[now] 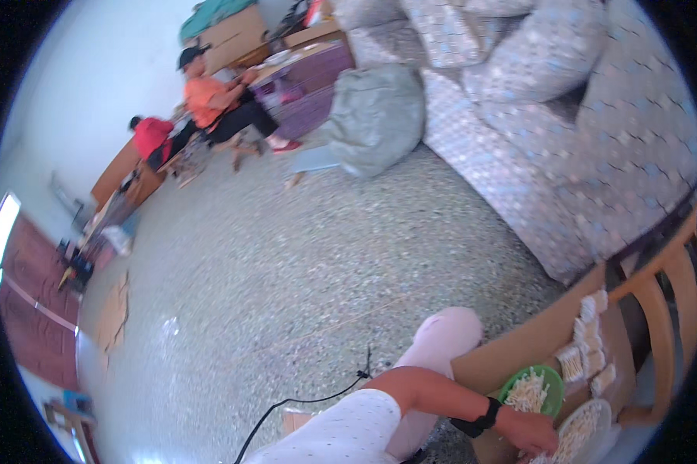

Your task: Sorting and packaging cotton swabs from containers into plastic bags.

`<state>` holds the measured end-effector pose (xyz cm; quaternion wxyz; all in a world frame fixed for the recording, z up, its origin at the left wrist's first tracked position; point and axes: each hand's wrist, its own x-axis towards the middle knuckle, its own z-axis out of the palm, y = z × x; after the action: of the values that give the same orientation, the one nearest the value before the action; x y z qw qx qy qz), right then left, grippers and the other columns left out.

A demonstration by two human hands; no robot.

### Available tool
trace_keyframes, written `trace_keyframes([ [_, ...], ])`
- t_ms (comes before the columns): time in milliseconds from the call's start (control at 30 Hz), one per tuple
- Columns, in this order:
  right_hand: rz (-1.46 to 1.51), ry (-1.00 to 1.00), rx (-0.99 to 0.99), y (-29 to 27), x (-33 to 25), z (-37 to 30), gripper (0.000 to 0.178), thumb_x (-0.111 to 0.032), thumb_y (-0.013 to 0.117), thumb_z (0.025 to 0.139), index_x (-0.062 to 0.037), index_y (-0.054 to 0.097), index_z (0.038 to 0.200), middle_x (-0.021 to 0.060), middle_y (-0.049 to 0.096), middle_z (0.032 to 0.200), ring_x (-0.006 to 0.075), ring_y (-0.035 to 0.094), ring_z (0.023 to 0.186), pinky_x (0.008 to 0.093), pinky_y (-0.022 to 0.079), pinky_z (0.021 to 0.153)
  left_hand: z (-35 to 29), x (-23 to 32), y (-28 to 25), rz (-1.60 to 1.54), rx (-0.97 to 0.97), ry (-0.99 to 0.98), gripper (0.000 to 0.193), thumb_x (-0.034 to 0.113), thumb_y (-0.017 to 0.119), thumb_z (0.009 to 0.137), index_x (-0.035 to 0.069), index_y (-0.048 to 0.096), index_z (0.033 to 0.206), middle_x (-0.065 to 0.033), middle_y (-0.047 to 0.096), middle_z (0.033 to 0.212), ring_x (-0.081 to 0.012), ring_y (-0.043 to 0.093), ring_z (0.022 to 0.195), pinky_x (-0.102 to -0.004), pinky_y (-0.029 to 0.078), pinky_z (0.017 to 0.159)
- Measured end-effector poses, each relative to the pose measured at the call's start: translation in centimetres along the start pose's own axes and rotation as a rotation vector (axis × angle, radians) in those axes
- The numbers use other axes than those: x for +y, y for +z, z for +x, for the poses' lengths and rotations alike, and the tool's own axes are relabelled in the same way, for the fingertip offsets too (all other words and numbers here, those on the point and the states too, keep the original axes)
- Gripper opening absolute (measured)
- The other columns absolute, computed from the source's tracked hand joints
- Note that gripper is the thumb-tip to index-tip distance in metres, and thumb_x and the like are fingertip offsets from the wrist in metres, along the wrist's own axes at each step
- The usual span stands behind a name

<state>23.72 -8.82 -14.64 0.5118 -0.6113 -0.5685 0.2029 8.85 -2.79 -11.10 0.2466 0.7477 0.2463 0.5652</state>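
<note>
While cardboard (497, 357) bears a green bowl (555, 393), speckled floor (271, 255) spreads beyond.

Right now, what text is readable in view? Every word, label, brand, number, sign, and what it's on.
None readable.
Small white packs: too small and blurred to tell if printed.
Dark wristwatch: no legible figures.
Purple box at the back: too blurred to read any marking.

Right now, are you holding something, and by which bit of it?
It can't be told: the left hand is at the pale tub, but its fingertips are hidden. The right hand is out of view.
</note>
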Motion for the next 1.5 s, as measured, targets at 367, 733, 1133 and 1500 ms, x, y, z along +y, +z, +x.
trace_keyframes([
  [367, 0.130, 0.004, -0.657, -0.1, 10.1, 2.7, 0.038, -0.021, 0.068, 0.089, 0.0027, 0.055, 0.116, 0.0147, 0.060, 0.111, 0.0236, 0.059, 0.098, 0.0338, 0.049, 0.085, 1.8, -0.6, -4.5, 0.244, -0.433, 0.129, 0.016, 0.019, 0.052, 0.099, 0.007, 0.064, 0.099, -0.0141, 0.060, 0.092, -0.0281, 0.056, 0.082, -0.0434, 0.046, 0.074],
  [733, 0.062, 0.100, -0.902, -4.1, 11.7, 1.7, 0.038, -0.021, 0.067, 0.089, 0.0025, 0.054, 0.116, 0.0140, 0.059, 0.112, 0.0228, 0.058, 0.098, 0.0335, 0.048, 0.085, 3.1, -3.2, 1.6, 0.218, -0.526, 0.181, 0.018, 0.016, 0.053, 0.098, 0.010, 0.069, 0.103, -0.0137, 0.064, 0.094, -0.0287, 0.059, 0.083, -0.0432, 0.051, 0.075],
  [1133, 0.100, 0.159, -1.096, -0.9, 12.0, 1.4, 0.037, -0.020, 0.066, 0.090, 0.0022, 0.054, 0.117, 0.0133, 0.059, 0.113, 0.0218, 0.057, 0.099, 0.0333, 0.048, 0.086, 1.7, -2.8, 2.8, 0.391, -0.423, 0.078, 0.019, 0.016, 0.057, 0.093, 0.012, 0.065, 0.110, -0.0150, 0.061, 0.108, -0.0284, 0.059, 0.090, -0.0431, 0.050, 0.079],
  [1500, 0.074, 0.247, -1.166, -2.9, 12.1, -0.5, 0.037, -0.020, 0.066, 0.090, 0.0019, 0.054, 0.117, 0.0127, 0.058, 0.113, 0.0210, 0.057, 0.099, 0.0331, 0.047, 0.086, 1.4, -1.0, 2.9, 0.469, -0.313, 0.031, 0.014, 0.017, 0.059, 0.089, 0.011, 0.064, 0.100, -0.0136, 0.061, 0.097, -0.0286, 0.059, 0.083, -0.0430, 0.048, 0.073],
])
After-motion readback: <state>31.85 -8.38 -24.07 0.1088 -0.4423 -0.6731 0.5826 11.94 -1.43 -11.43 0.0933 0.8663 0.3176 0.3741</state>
